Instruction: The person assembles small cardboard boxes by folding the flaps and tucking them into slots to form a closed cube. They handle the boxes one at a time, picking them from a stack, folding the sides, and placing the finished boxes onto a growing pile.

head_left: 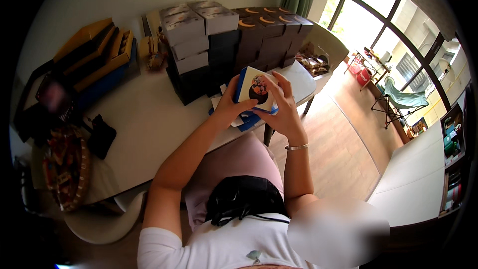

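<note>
Now | box (258,87) tilted, between both grips, neither hand nearer | left hand (230,103): clamped on blue side | right hand (286,105): clamped opposite

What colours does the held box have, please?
The box shows a white face, multicoloured print and blue side, best in the head view.

near the frame's centre, the person's left hand (229,103) and right hand (287,110) grip a blue-edged white box (258,88); stacked boxes (264,32) stand on the surface (139,134) at upper centre, a basket (83,174) sits at lower left.
</note>
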Tool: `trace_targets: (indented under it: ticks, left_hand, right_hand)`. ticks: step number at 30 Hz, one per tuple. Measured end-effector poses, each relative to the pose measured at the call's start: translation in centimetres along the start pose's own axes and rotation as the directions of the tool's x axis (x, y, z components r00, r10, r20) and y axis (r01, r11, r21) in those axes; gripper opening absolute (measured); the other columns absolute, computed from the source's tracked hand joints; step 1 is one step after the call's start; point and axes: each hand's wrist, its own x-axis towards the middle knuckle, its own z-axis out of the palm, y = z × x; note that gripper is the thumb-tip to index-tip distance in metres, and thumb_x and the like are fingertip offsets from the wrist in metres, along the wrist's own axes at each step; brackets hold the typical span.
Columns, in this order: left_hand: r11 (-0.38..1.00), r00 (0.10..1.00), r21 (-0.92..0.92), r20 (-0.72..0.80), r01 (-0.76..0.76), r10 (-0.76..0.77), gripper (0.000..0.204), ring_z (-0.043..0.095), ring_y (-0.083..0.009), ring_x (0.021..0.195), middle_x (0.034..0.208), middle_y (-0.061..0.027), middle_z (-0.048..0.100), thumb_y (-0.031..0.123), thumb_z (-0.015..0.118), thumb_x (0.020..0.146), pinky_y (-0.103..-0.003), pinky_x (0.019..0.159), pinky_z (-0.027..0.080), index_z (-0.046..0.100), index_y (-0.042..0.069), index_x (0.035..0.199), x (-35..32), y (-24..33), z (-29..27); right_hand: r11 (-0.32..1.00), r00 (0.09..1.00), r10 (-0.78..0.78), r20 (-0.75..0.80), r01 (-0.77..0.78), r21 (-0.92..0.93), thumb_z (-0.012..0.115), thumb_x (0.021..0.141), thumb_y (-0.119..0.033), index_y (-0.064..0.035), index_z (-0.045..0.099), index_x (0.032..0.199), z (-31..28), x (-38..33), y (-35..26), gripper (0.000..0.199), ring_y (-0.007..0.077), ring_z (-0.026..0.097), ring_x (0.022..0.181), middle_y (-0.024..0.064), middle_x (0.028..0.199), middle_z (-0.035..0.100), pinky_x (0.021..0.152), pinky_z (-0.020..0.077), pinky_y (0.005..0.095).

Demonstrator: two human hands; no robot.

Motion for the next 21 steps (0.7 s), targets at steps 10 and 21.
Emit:
trace_targets:
  ticks: [10, 21]
  left_hand:
    - [0.901, 0.902, 0.017, -0.003, -0.432, 0.433, 0.079, 0.045, -0.0223, 0.13, 0.146, -0.0186, 0.034, 0.025, 0.058, 0.1, -0.031, 0.101, 0.045, 0.005, 0.008, 0.157, 3.6, 5.8, 4.9]
    - [0.658, 0.93, 0.7, 0.023, -0.277, 0.367, 0.055, 0.047, -0.025, 0.133, 0.137, -0.0178, 0.055, 0.049, 0.048, 0.1, -0.041, 0.108, 0.039, 0.054, 0.009, 0.137, 10.1, 17.0, 2.2]
  right_hand:
    - [0.962, 0.937, 0.107, -0.334, -0.013, 0.272, 0.084, 0.075, -0.012, -0.0124, 0.057, 0.135, 0.2, 2.5, -0.5, 0.066, 0.0296, 0.058, 0.122, 0.0182, 0.142, 0.049, 0.094, 0.0543, 0.0393]
    - [0.953, 0.899, 0.117, -0.421, 0.017, 0.301, 0.085, 0.076, -0.028, -0.0085, 0.055, 0.123, -3.4, 16.5, 3.3, 0.059, 0.0288, 0.059, 0.11, 0.0152, 0.124, 0.055, 0.086, 0.0541, 0.0383]
